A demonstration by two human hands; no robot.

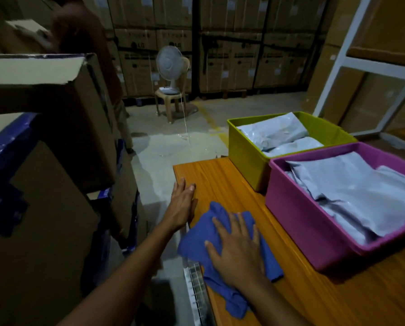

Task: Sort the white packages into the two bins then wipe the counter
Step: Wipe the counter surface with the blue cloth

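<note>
A blue cloth (pixel 204 241) lies crumpled on the orange wooden counter (pixel 222 177) near its left edge. My right hand (pixel 238 252) presses flat on the cloth, fingers spread. My left hand (pixel 181 203) rests flat on the counter's left edge, holding nothing. White packages (pixel 274 134) fill the green bin (pixel 246 156) at the back. More white packages (pixel 352 191) fill the pink bin (pixel 295 222) in front of it on the right.
Stacked cardboard boxes with blue tape (pixel 46 147) stand close on the left. A person (pixel 91 55) stands behind them. A white fan (pixel 169 67) sits on a plastic chair on the floor beyond. A white shelf frame (pixel 338 67) is at the right.
</note>
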